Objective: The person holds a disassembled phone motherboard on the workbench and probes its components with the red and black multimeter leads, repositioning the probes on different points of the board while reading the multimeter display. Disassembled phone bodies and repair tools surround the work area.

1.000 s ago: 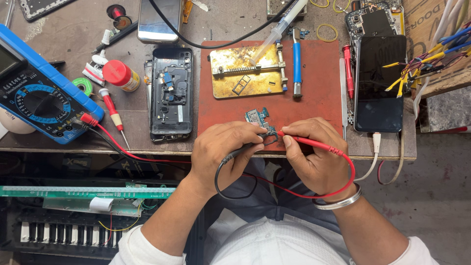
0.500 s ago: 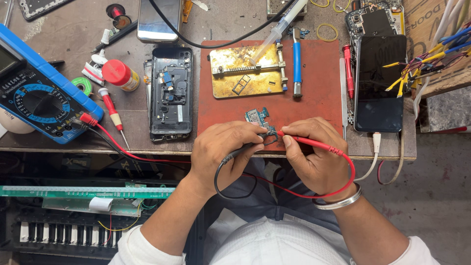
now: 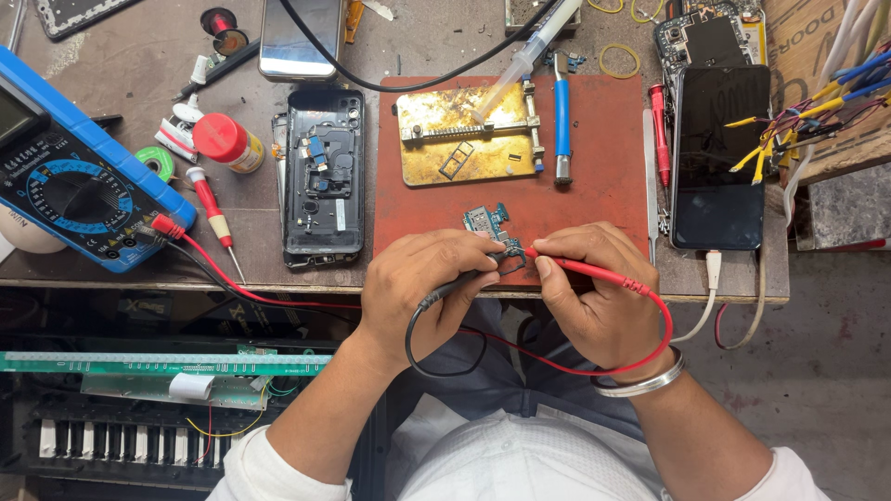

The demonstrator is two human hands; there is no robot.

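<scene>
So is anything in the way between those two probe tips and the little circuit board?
Nothing visible. The red probe in the right hand and the black probe in the left hand both reach the small circuit board on the red mat.

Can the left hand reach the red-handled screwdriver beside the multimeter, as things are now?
Probably yes. The red-handled screwdriver lies in the open on the bench, left of the opened phone, with nothing over it. But the left hand holds the black probe, so it would likely need to put that down first.
</scene>
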